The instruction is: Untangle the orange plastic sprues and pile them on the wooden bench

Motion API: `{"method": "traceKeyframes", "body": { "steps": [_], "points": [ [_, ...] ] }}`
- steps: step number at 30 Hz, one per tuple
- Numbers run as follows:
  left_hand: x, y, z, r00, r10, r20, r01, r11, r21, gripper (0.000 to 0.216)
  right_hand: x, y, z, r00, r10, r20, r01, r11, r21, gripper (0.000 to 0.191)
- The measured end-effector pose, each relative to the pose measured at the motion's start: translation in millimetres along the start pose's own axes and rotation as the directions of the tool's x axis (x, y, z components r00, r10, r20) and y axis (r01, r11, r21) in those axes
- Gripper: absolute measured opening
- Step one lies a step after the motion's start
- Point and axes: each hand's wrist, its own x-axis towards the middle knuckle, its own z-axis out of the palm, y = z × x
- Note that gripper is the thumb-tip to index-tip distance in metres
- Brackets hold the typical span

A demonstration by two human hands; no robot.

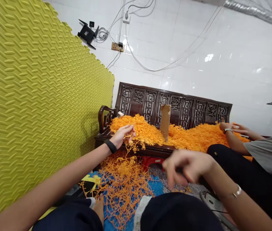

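Observation:
My left hand [123,136], with a black band at the wrist, is closed on an orange plastic sprue [131,147]. The thin branching piece dangles below the fingers, with small flower-like bits on it. Behind that hand, a pile of small orange plastic pieces [147,133] covers the bench seat. My right hand [190,165] hangs in the air in front of the bench, blurred by motion. Its fingers are bent and apart, and nothing shows between them. Below, a tangled heap of orange sprues [126,186] lies on the floor between my legs.
A carved dark wooden bench [147,102] stands against a white tiled wall. A cardboard divider [165,122] splits the pile. Yellow foam matting [41,96] rises at left. At right a co-worker's hands [229,127] are at the pile. A red plastic stool [152,161] sits under the bench.

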Motion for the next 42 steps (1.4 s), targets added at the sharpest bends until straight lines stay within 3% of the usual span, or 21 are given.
{"method": "traceKeyframes", "body": {
  "steps": [1, 2, 3, 5, 7, 12, 16, 20, 23, 27, 30, 34, 39, 42],
  "points": [
    [-3, -4, -2, 0.999, 0.007, -0.034, -0.008, 1.000, -0.022, 0.029, 27, 6, -10, 0.996, 0.048, 0.079, -0.051, 0.998, 0.034, 0.049],
    [-6, -7, -5, 0.997, 0.015, -0.070, -0.018, 0.999, -0.046, 0.030, 51, 12, -16, 0.997, 0.055, -0.057, -0.052, 0.997, 0.057, 0.046],
    [-10, -10, -7, 0.995, 0.021, -0.102, -0.028, 0.997, -0.069, 0.030, 69, 19, -20, 0.996, 0.073, -0.060, -0.069, 0.995, 0.070, 0.041],
    [-16, -14, -9, 0.989, 0.024, -0.144, -0.040, 0.993, -0.110, 0.031, 92, 34, -15, 0.989, 0.090, -0.120, -0.079, 0.993, 0.089, 0.035],
    [-22, -16, -8, 0.987, 0.016, -0.160, -0.039, 0.989, -0.141, 0.030, 100, 47, 2, 0.992, 0.097, -0.084, -0.089, 0.991, 0.098, 0.031],
    [-36, -18, 9, 0.993, -0.052, -0.111, 0.030, 0.982, -0.186, 0.027, 103, 59, 47, 0.997, -0.024, -0.076, 0.027, 0.999, 0.041, 0.042],
    [-44, -20, 20, 0.995, -0.096, -0.028, 0.090, 0.980, -0.177, 0.025, 101, 64, 60, 0.996, -0.037, -0.077, 0.044, 0.995, 0.093, 0.022],
    [-45, -26, 17, 0.989, -0.150, 0.011, 0.150, 0.981, -0.124, 0.024, 79, 71, 55, 0.964, 0.063, -0.258, -0.003, 0.974, 0.226, 0.022],
    [-43, -32, 14, 0.976, -0.211, 0.052, 0.214, 0.975, -0.062, 0.023, 56, 74, 41, 0.887, 0.139, -0.441, -0.014, 0.961, 0.275, 0.018],
    [-41, -41, 25, 0.937, -0.328, 0.122, 0.327, 0.945, 0.029, 0.024, 33, 76, 25, 0.825, 0.306, -0.476, -0.107, 0.910, 0.401, 0.018],
    [-42, -44, 42, 0.928, -0.337, 0.157, 0.323, 0.940, 0.110, 0.026, 28, 74, 22, 0.837, 0.359, -0.414, -0.143, 0.873, 0.466, 0.020],
    [-43, -45, 57, 0.950, -0.260, 0.172, 0.227, 0.955, 0.189, 0.040, 38, 67, 24, 0.904, 0.274, -0.327, -0.081, 0.863, 0.500, 0.019],
    [-42, -49, 51, 0.945, -0.292, 0.145, 0.256, 0.941, 0.224, 0.039, 56, 66, 30, 0.925, 0.208, -0.319, -0.031, 0.875, 0.483, 0.019],
    [-44, -53, 42, 0.911, -0.364, 0.195, 0.319, 0.920, 0.228, 0.039, 59, 70, 37, 0.928, 0.227, -0.295, -0.052, 0.864, 0.500, 0.021]
  ]
}}
